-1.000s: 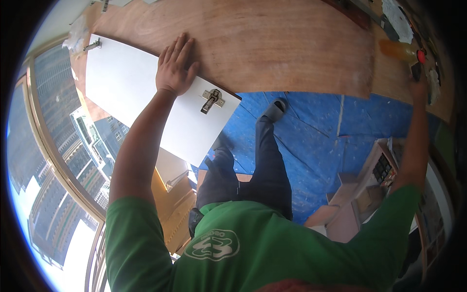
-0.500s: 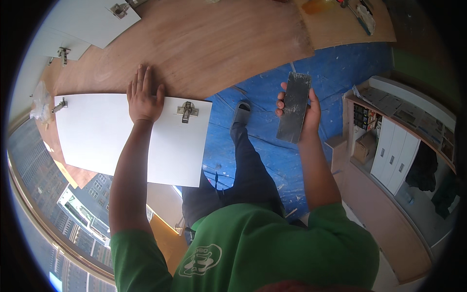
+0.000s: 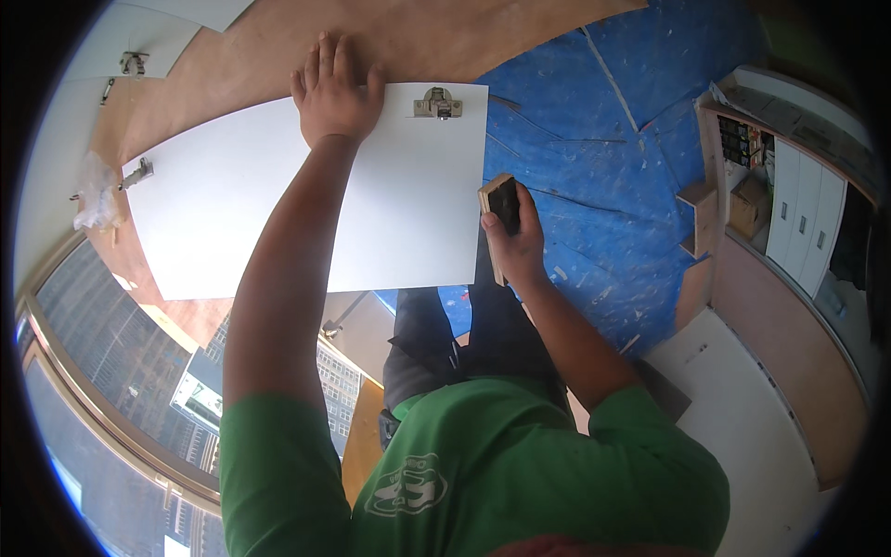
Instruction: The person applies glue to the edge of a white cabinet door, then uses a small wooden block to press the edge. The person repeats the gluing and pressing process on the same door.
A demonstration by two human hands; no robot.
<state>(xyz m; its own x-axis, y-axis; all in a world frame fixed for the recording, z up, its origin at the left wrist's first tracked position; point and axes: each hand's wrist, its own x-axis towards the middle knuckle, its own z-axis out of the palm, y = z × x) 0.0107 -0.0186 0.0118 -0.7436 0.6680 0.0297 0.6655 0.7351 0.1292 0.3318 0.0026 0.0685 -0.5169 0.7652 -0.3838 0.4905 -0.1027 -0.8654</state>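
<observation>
A white cabinet door panel (image 3: 223,204) lies on a brown wooden board (image 3: 436,42). Near its far right corner sits a metal hinge (image 3: 437,104), and a second hinge (image 3: 139,174) is at the far left corner. My left hand (image 3: 339,100) rests flat on the panel's far edge, its fingers apart and reaching onto the board. In my right hand (image 3: 520,249) is a sanding block (image 3: 504,204) with a dark face and a wooden side. The block stands on edge beside the panel's right edge; whether they touch I cannot tell.
A blue sheet (image 3: 594,167) spotted with debris covers the floor. Another white panel with a hinge (image 3: 135,63) is at the far left, above a clear plastic bag (image 3: 96,195). A window (image 3: 102,371) is at the lower left. Shelving with white doors (image 3: 807,200) stands on the right.
My right hand has brought the sanding block leftward and turned it on edge beside the panel. The view has shifted, so the panel appears larger and higher. My left hand stays on its far edge.
</observation>
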